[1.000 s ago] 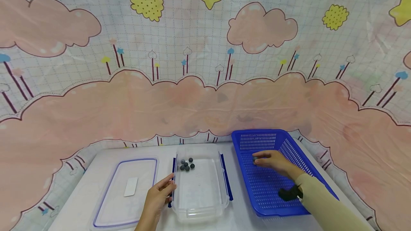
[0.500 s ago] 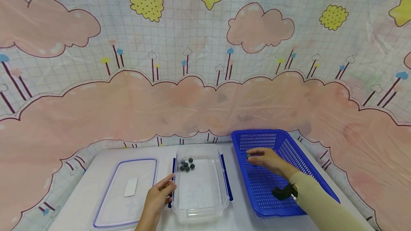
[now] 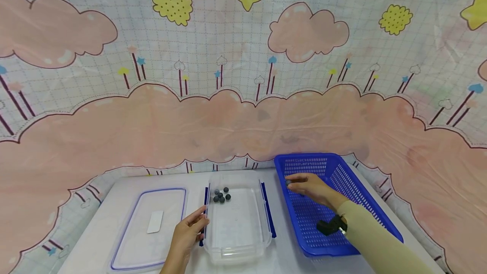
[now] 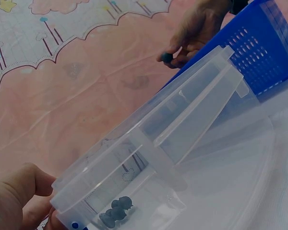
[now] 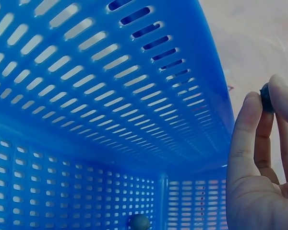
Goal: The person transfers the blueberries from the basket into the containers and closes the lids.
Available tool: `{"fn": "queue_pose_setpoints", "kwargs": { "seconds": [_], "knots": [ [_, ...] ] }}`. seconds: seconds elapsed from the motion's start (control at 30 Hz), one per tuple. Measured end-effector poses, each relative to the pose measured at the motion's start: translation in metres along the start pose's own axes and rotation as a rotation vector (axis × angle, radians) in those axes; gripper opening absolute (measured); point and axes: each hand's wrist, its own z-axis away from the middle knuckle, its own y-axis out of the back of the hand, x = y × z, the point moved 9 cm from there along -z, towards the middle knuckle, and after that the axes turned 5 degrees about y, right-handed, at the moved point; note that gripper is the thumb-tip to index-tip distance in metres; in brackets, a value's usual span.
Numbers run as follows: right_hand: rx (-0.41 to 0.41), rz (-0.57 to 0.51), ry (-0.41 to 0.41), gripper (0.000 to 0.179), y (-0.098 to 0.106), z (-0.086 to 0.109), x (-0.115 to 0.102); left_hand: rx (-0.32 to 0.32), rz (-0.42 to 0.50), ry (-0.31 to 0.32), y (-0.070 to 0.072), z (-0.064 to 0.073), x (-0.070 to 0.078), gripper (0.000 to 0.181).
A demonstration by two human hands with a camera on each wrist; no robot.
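Observation:
My right hand (image 3: 316, 188) pinches a single dark blueberry (image 5: 267, 99) between thumb and fingertips, above the left rim of the blue basket (image 3: 294, 227). Another blueberry (image 5: 140, 222) lies inside the basket in the right wrist view. At the middle of the table stands a clear plastic container (image 3: 239, 229) with blue side latches. Several blueberries (image 3: 222, 200) sit clustered in its far left corner. My left hand (image 3: 185, 232) holds the container's left side, thumb at the rim and other fingers lower on the wall in the left wrist view.
A clear lid (image 3: 131, 240) with a blue seal lies flat on the white table at the left, bearing a white rectangle (image 3: 155, 222). A patterned cloth (image 3: 228, 126) hangs behind the table. The container and basket stand side by side with a narrow gap.
My right hand has moved left with the blueberry, from over the basket's inside to its left rim. My left hand and the container have stayed put.

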Motion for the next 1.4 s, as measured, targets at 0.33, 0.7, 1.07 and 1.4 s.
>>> {"fn": "queue_pose_setpoints", "kwargs": {
  "seconds": [0.33,0.7,1.07,1.4],
  "knots": [
    [0.005,0.028,-0.022,0.048,-0.009,-0.006,-0.004,-0.002,0.007,0.002,0.0,0.0,0.0,0.049],
    [0.016,0.059,-0.025,0.041,-0.021,-0.015,-0.011,0.002,0.01,-0.001,-0.001,0.0,-0.001,0.048],
    [-0.005,0.05,-0.009,0.039,-0.037,-0.026,-0.015,0.009,0.01,-0.003,0.0,0.001,-0.001,0.048],
    [-0.008,0.044,0.01,0.038,-0.049,-0.035,-0.017,0.015,0.0,-0.004,0.0,0.002,-0.002,0.049]
  ]
}}
